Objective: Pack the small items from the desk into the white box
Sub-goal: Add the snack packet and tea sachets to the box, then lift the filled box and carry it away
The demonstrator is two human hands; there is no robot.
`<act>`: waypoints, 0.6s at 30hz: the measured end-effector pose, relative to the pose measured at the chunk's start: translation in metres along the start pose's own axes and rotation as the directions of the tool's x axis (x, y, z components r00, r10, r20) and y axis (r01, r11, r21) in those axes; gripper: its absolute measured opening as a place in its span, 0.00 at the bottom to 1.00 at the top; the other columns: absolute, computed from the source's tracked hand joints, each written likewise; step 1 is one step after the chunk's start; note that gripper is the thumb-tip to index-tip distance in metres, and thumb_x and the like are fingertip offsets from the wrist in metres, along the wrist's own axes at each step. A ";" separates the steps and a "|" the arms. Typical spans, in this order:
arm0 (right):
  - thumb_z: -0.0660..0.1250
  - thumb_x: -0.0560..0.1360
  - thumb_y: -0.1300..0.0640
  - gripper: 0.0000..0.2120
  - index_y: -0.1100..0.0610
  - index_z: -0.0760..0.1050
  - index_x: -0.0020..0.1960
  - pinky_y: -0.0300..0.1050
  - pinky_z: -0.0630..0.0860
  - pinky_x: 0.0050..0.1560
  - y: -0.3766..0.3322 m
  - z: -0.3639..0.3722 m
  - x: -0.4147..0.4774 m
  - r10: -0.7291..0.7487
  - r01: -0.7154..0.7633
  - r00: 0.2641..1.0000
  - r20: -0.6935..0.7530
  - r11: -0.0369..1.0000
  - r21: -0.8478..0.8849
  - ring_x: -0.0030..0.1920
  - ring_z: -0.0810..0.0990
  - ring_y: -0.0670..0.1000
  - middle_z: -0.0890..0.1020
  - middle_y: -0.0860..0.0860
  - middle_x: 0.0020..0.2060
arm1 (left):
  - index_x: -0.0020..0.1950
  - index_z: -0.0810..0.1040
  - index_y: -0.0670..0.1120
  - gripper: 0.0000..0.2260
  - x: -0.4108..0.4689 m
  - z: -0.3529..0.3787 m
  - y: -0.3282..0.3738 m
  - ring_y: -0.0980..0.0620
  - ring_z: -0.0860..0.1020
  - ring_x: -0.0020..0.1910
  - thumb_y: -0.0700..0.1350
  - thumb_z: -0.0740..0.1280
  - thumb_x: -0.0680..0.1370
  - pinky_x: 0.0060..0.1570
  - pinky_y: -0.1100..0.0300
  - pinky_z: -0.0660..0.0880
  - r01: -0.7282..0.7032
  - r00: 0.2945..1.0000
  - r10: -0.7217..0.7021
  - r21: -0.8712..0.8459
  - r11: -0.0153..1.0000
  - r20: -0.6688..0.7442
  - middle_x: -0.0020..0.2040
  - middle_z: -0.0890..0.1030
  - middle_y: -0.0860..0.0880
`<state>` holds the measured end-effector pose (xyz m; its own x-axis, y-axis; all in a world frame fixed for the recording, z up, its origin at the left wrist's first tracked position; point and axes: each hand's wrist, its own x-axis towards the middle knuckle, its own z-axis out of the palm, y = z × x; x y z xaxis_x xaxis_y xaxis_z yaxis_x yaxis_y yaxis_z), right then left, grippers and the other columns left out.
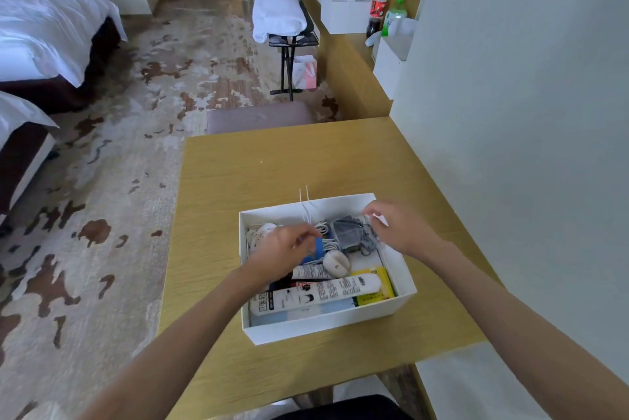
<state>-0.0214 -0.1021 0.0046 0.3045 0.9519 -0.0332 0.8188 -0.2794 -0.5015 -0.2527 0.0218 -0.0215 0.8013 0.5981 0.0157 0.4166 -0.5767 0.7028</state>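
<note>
The white box [323, 326] stands on the wooden desk [272, 164], filled with small items: a white tube [323, 293], a yellow packet [377, 283], a round beige case [337, 263], white cables [326, 227] and a grey pouch [347, 232]. My left hand [282, 251] hovers over the box's left half, fingers pinched on a thin white cable [306, 207] whose ends stick up above the far rim. My right hand [394, 227] is at the far right corner, fingers curled around a small white piece [381, 219] beside the grey pouch.
A grey stool [258, 117] sits beyond the desk's far edge. A white wall [510, 113] borders the desk's right side. Two beds [41, 45] stand on the left of the patterned carpet. A luggage rack with white cloth [279, 14] and bottles [379, 8] are farther back.
</note>
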 end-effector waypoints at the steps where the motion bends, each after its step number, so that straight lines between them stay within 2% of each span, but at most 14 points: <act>1: 0.59 0.80 0.59 0.13 0.54 0.75 0.62 0.39 0.71 0.52 0.004 0.002 -0.002 0.048 -0.044 0.997 -0.052 0.995 0.087 0.57 0.76 0.49 0.78 0.49 0.58 | 0.53 0.78 0.56 0.09 0.000 -0.006 -0.005 0.65 0.75 0.33 0.45 0.61 0.78 0.33 0.68 0.70 0.042 0.994 -0.043 -0.011 0.999 -0.096 0.39 0.82 0.58; 3: 0.60 0.80 0.60 0.15 0.56 0.72 0.66 0.41 0.67 0.57 0.012 0.011 -0.007 0.149 -0.121 0.981 -0.126 0.971 0.208 0.63 0.73 0.51 0.75 0.52 0.63 | 0.55 0.76 0.56 0.10 0.000 -0.015 -0.015 0.60 0.74 0.26 0.45 0.60 0.79 0.27 0.65 0.70 0.127 0.963 -0.130 -0.029 0.992 -0.236 0.40 0.82 0.56; 4: 0.60 0.79 0.59 0.17 0.56 0.70 0.68 0.41 0.65 0.58 0.016 0.017 -0.011 0.196 -0.157 0.970 -0.143 0.957 0.245 0.65 0.72 0.52 0.74 0.53 0.65 | 0.56 0.75 0.54 0.10 -0.002 -0.019 -0.020 0.59 0.75 0.29 0.44 0.60 0.78 0.27 0.62 0.73 0.171 0.942 -0.166 -0.009 0.985 -0.292 0.43 0.82 0.55; 6: 0.61 0.79 0.57 0.22 0.54 0.63 0.73 0.43 0.63 0.60 0.023 0.030 -0.019 0.276 -0.235 0.955 -0.112 0.929 0.286 0.69 0.68 0.53 0.69 0.53 0.69 | 0.60 0.75 0.46 0.13 -0.007 -0.020 -0.028 0.48 0.79 0.45 0.39 0.62 0.76 0.41 0.53 0.77 0.221 0.906 -0.172 0.088 0.971 -0.386 0.51 0.81 0.46; 7: 0.61 0.79 0.55 0.26 0.52 0.59 0.75 0.45 0.63 0.63 0.027 0.036 -0.022 0.316 -0.282 0.947 -0.066 0.910 0.303 0.71 0.65 0.53 0.66 0.53 0.72 | 0.61 0.74 0.41 0.15 -0.009 -0.017 -0.030 0.42 0.77 0.52 0.36 0.63 0.74 0.48 0.48 0.75 0.226 0.897 -0.147 0.148 0.963 -0.416 0.55 0.79 0.41; 9: 0.61 0.79 0.53 0.30 0.51 0.52 0.78 0.52 0.62 0.69 0.033 0.044 -0.025 0.372 -0.362 0.927 0.040 0.865 0.347 0.74 0.61 0.54 0.61 0.52 0.75 | 0.61 0.72 0.35 0.18 -0.016 -0.007 -0.031 0.36 0.72 0.57 0.31 0.63 0.71 0.56 0.46 0.71 0.232 0.896 -0.100 0.262 0.937 -0.433 0.59 0.75 0.36; 11: 0.60 0.79 0.51 0.30 0.50 0.52 0.78 0.57 0.64 0.70 0.036 0.046 -0.026 0.383 -0.387 0.919 0.090 0.839 0.383 0.74 0.63 0.53 0.63 0.50 0.75 | 0.64 0.69 0.35 0.22 -0.021 0.004 -0.026 0.37 0.69 0.62 0.29 0.60 0.70 0.61 0.45 0.69 0.251 0.898 -0.106 0.299 0.921 -0.426 0.65 0.70 0.36; 13: 0.59 0.79 0.52 0.23 0.46 0.61 0.73 0.54 0.72 0.62 0.037 0.047 -0.027 0.360 -0.371 0.927 0.110 0.822 0.432 0.68 0.71 0.51 0.72 0.45 0.68 | 0.66 0.66 0.37 0.25 -0.022 0.009 -0.026 0.39 0.65 0.66 0.28 0.58 0.69 0.65 0.44 0.67 0.312 0.877 -0.171 0.261 0.914 -0.448 0.69 0.66 0.38; 14: 0.59 0.79 0.52 0.16 0.43 0.67 0.66 0.48 0.75 0.53 0.036 0.047 -0.029 0.338 -0.353 0.934 0.114 0.824 0.443 0.61 0.76 0.49 0.76 0.42 0.61 | 0.67 0.65 0.38 0.25 -0.023 0.010 -0.026 0.39 0.64 0.67 0.28 0.58 0.69 0.65 0.44 0.67 0.340 0.865 -0.201 0.241 0.909 -0.460 0.70 0.65 0.38; 15: 0.58 0.79 0.53 0.10 0.42 0.70 0.58 0.43 0.74 0.45 0.035 0.049 -0.031 0.325 -0.341 0.939 0.113 0.831 0.440 0.55 0.78 0.47 0.78 0.41 0.54 | 0.68 0.63 0.39 0.26 -0.024 0.011 -0.027 0.39 0.63 0.68 0.28 0.58 0.69 0.66 0.44 0.66 0.363 0.853 -0.230 0.216 0.906 -0.468 0.71 0.63 0.39; 16: 0.58 0.79 0.52 0.08 0.42 0.70 0.55 0.40 0.71 0.40 0.034 0.050 -0.032 0.314 -0.332 0.942 0.116 0.835 0.439 0.50 0.78 0.46 0.78 0.40 0.50 | 0.69 0.61 0.40 0.28 -0.026 0.011 -0.028 0.39 0.62 0.69 0.29 0.58 0.70 0.65 0.44 0.66 0.384 0.841 -0.260 0.185 0.905 -0.474 0.72 0.61 0.39; 18: 0.56 0.80 0.51 0.10 0.45 0.69 0.60 0.41 0.70 0.42 0.034 0.051 -0.035 0.289 -0.317 0.948 0.133 0.830 0.459 0.50 0.77 0.44 0.77 0.42 0.51 | 0.72 0.57 0.42 0.29 -0.032 0.012 -0.030 0.38 0.62 0.69 0.30 0.59 0.71 0.63 0.44 0.68 0.434 0.808 -0.325 0.123 0.893 -0.491 0.73 0.59 0.39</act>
<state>-0.0290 -0.1381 -0.0555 0.4609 0.8384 -0.2911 0.3590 -0.4761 -0.8028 -0.2862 0.0137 -0.0516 0.3014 0.9440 0.1339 0.7722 -0.3241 0.5465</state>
